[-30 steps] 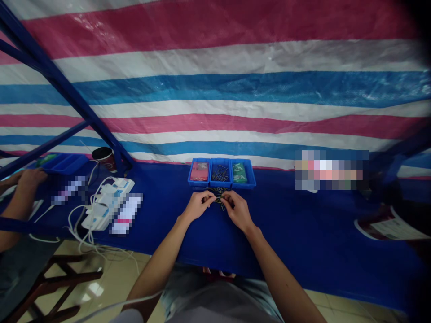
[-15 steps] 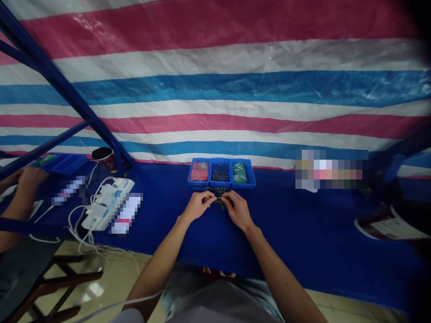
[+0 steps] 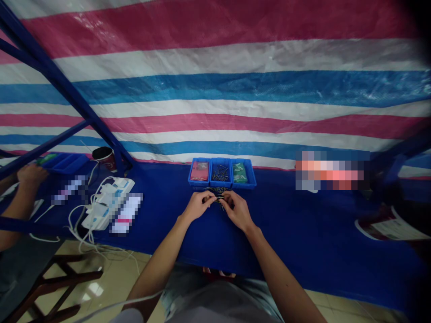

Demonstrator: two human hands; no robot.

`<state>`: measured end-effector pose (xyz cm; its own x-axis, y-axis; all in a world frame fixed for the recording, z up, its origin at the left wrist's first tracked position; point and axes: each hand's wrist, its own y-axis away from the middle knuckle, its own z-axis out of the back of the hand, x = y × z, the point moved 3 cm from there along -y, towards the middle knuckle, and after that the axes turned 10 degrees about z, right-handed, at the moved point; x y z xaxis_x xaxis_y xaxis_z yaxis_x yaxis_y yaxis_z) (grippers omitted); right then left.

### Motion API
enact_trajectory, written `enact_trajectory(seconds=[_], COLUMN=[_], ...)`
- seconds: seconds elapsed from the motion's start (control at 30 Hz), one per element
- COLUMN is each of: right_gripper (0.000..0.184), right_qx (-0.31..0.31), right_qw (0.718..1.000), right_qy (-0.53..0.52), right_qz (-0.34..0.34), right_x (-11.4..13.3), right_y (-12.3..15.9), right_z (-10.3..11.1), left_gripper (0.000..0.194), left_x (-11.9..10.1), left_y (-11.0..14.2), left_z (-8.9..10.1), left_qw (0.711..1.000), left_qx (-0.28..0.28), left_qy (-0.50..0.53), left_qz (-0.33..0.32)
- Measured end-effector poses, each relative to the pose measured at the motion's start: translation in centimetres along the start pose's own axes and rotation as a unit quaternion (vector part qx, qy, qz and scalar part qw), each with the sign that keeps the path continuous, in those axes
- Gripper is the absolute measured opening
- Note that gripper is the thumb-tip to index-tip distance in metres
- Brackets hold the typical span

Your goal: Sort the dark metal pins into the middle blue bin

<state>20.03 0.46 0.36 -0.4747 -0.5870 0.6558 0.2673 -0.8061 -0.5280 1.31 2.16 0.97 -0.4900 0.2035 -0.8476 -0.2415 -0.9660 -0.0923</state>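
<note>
In the head view my left hand [image 3: 198, 205] is closed in a pinch, with a small thin screw [image 3: 217, 198] at its fingertips. My right hand [image 3: 238, 211] meets it from the other side, thumb and fingers curled around the screw's other end. The fingertips partly cover this piece, so its exact shape is unclear. Just beyond and under my fingers lies a loose pile of dark, slender screws [image 3: 215, 190] on the blue table [image 3: 215, 237]. Behind the pile, a blue bin [image 3: 220, 184] holds more of them.
A blue bin with a pink packet [image 3: 199, 171] and one with a green packet [image 3: 239, 170] flank the middle bin. To the left are a white power strip [image 3: 108, 204] with cables, a pixelated phone [image 3: 126, 214], a cup [image 3: 104, 158] and another person's hand [image 3: 32, 176].
My hands stay almost in place over the pile, with small finger movements of the right hand. At far left, the other person's hand has shifted slightly.
</note>
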Motion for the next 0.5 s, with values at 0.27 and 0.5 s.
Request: enact_trajectory(seconds=[0.27,0.5], right_gripper=[0.012,0.014], right_qx=[0.009,0.008], right_qw=[1.0,1.0], right_qy=[-0.005,0.001], right_qz=[0.021,0.024], right_x=[0.21,-0.03], right_y=[-0.17,-0.17], right_z=[0.07,-0.01], left_gripper=[0.026,0.027], left_x=[0.1,0.13], left_y=[-0.1,-0.07], left_z=[-0.07,-0.15], left_qw=[1.0,1.0], left_qx=[-0.002,0.004], left_qy=[-0.005,-0.012], left_qz=[-0.001,0.001])
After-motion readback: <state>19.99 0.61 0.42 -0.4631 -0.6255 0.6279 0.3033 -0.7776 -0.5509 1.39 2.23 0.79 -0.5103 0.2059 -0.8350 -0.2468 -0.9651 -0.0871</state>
